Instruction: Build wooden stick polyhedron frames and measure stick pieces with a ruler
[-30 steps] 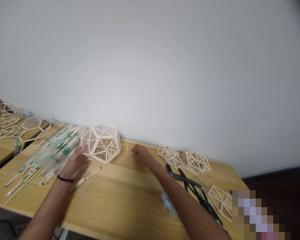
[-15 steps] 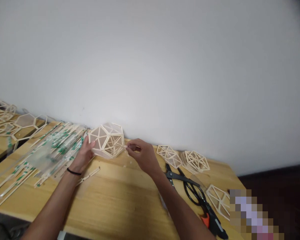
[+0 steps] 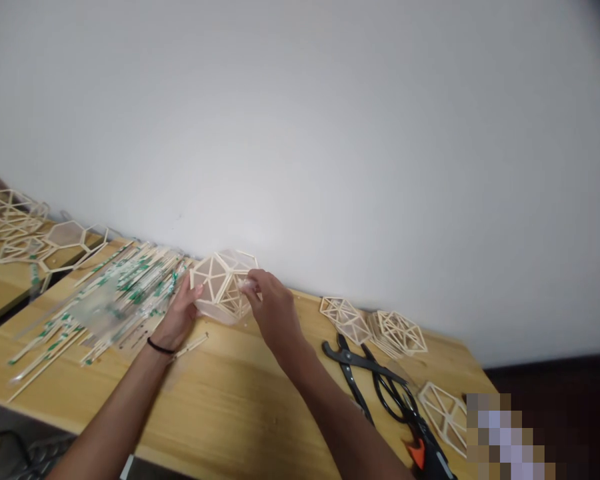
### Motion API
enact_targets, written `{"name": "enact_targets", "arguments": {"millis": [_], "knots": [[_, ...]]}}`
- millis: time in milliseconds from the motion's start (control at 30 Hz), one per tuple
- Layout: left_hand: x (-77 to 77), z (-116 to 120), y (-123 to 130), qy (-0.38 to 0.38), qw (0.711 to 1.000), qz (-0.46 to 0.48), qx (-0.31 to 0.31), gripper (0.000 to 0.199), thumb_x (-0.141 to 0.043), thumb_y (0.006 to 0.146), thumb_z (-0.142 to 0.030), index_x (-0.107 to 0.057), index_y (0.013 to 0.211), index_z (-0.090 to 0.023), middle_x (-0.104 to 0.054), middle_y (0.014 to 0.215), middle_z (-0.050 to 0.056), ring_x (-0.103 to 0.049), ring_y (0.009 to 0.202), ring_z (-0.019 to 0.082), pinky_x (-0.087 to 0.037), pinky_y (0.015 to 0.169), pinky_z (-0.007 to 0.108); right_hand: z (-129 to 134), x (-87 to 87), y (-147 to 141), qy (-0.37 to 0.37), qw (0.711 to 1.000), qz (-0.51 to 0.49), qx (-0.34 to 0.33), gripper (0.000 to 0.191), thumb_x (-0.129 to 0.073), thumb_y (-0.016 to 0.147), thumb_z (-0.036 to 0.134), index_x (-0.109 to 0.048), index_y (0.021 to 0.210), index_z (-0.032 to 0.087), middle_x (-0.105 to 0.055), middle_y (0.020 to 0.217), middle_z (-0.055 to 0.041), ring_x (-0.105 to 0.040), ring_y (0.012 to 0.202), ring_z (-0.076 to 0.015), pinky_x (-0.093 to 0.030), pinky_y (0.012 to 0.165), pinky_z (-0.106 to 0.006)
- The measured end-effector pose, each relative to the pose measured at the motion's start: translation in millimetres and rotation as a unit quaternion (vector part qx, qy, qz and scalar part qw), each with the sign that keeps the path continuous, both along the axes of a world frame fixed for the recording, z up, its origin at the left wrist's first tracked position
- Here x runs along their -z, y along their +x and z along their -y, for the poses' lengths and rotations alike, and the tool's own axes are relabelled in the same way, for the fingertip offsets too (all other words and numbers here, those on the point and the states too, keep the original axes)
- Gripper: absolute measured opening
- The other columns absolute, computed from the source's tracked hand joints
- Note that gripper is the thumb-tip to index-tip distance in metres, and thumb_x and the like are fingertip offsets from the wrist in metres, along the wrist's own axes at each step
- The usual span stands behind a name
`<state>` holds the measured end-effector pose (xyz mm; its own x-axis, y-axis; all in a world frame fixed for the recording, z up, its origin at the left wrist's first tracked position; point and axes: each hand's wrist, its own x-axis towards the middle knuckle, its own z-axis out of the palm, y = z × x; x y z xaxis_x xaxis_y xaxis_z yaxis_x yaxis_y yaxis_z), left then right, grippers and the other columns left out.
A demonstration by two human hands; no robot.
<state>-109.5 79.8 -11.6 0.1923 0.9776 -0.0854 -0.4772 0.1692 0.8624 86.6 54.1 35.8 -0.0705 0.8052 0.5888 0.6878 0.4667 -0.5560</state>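
A faceted model of thin wooden sticks (image 3: 213,277), some of its faces covered with translucent sheet, is tilted up above the table near the wall. My left hand (image 3: 183,310) grips its left side, thumb on the front face. At the model's right, open-framed face, my right hand (image 3: 275,303) is closed in a pinch. A small whitish, clear wisp shows at those fingertips; I cannot tell what it is. The right fingers hide part of that face.
Wrapped sticks (image 3: 135,280) lie in a heap at left, beyond them hexagonal stick frames (image 3: 65,235). On the right are a stack of stick pentagons (image 3: 397,332), black-handled scissors (image 3: 390,393), a dark plier-like tool (image 3: 353,360) and a black-and-orange glue gun (image 3: 425,453). A wall (image 3: 300,133) stands behind.
My right hand has moved left, from just beside the model to its right face, its fingertips now overlapping the frame. My left hand still holds the model. The view has shifted slightly.
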Motion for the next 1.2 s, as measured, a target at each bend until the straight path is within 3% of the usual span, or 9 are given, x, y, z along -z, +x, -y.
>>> {"name": "enact_targets", "arguments": {"millis": [100, 233, 433, 600, 733, 1000, 1100, 1200], "knots": [[1.9, -0.3, -0.4, 0.0, 1.0, 0.008, -0.001, 0.077, -0.082, 0.08, -0.046, -0.051, 0.148, -0.026, -0.07, 0.135, 0.008, -0.067, 0.123, 0.033, -0.06, 0.099, 0.044, 3.7, -0.2, 0.2, 0.018, 0.999, 0.026, -0.015, 0.016, -0.059, 0.1, 0.015, -0.07, 0.09, 0.021, -0.073, 0.098, -0.0072, -0.068, 0.092, -0.0206, -0.055, 0.086, -0.032], [8.8, -1.7, -1.4, 0.006, 1.0, 0.015, 0.002, 0.071, -0.082, 0.082, -0.045, -0.054, 0.144, -0.026, -0.069, 0.137, 0.007, -0.066, 0.124, 0.034, -0.058, 0.102, 0.044, 9.5, -2.7, 1.6, 0.039, 0.998, 0.053, -0.018, 0.021, -0.055, 0.103, 0.013, -0.073, 0.097, 0.021, -0.074, 0.107, -0.0092, -0.067, 0.103, -0.0222, -0.055, 0.091, -0.034], [14.4, -1.9, -1.2, 0.01, 1.0, 0.016, 0.005, 0.069, -0.084, 0.08, -0.044, -0.057, 0.142, -0.03, -0.069, 0.137, 0.006, -0.066, 0.123, 0.033, -0.059, 0.1, 0.043, 13.4, -3.0, 6.2, 0.064, 0.993, 0.094, 0.011, 0.02, -0.056, 0.102, 0.01, -0.072, 0.094, 0.019, -0.073, 0.091, -0.0071, -0.062, 0.088, -0.0219, -0.053, 0.081, -0.033], [11.6, -0.3, -1.0, 0.024, 0.999, 0.016, 0.012, 0.064, -0.082, 0.082, -0.047, -0.06, 0.139, -0.031, -0.069, 0.137, 0.005, -0.066, 0.124, 0.032, -0.059, 0.098, 0.041, 17.6, -7.3, 5.2, 0.067, 0.988, 0.139, 0.013, 0.02, -0.059, 0.101, 0.009, -0.075, 0.097, 0.02, -0.072, 0.106, -0.01, -0.056, 0.099, -0.0251, -0.05, 0.088, -0.036], [6.8, 0.3, -1.1, 0.036, 0.999, 0.011, 0.011, 0.066, -0.086, 0.078, -0.045, -0.062, 0.137, -0.028, -0.069, 0.137, 0.006, -0.065, 0.125, 0.032, -0.058, 0.099, 0.04, 22.7, -15.2, 7.0, 0.039, 0.977, 0.204, 0.043, 0.019, -0.058, 0.101, 0.013, -0.076, 0.1, 0.019, -0.068, 0.108, -0.0114, -0.052, 0.095, -0.0267, -0.047, 0.085, -0.041], [11.0, -4.2, -5.3, 0.034, 0.999, -0.01, 0.018, 0.075, -0.086, 0.075, -0.047, -0.059, 0.143, -0.029, -0.069, 0.136, 0.006, -0.065, 0.125, 0.033, -0.06, 0.092, 0.039, 25.8, -15.4, 10.0, 0.0, 0.987, 0.151, 0.05, 0.014, -0.063, 0.101, 0.017, -0.077, 0.101, 0.018, -0.071, 0.089, -0.0058, -0.062, 0.087, -0.0206, -0.045, 0.079, -0.032], [13.6, -3.9, -4.5, 0.035, 0.999, -0.009, 0.031, 0.073, -0.084, 0.078, -0.047, -0.06, 0.144, -0.029, -0.069, 0.137, 0.007, -0.065, 0.125, 0.033, -0.058, 0.095, 0.04, 27.6, -15.3, 6.4, -0.029, 0.989, 0.13, 0.067, 0.013, -0.064, 0.101, 0.017, -0.076, 0.098, 0.018, -0.073, 0.092, -0.0057, -0.064, 0.088, -0.0189, -0.046, 0.076, -0.03], [13.1, -2.9, -3.0, 0.038, 0.998, -0.009, 0.042, 0.073, -0.083, 0.079, -0.047, -0.059, 0.145, -0.03, -0.068, 0.139, 0.006, -0.064, 0.127, 0.032, -0.057, 0.098, 0.04, 30.1, -17.9, 5.6, -0.059, 0.981, 0.173, 0.065, 0.017, -0.062, 0.102, 0.017, -0.077, 0.094, 0.019, -0.072, 0.093, -0.0067, -0.064, 0.092, -0.0209, -0.046, 0.076, -0.03]]}}
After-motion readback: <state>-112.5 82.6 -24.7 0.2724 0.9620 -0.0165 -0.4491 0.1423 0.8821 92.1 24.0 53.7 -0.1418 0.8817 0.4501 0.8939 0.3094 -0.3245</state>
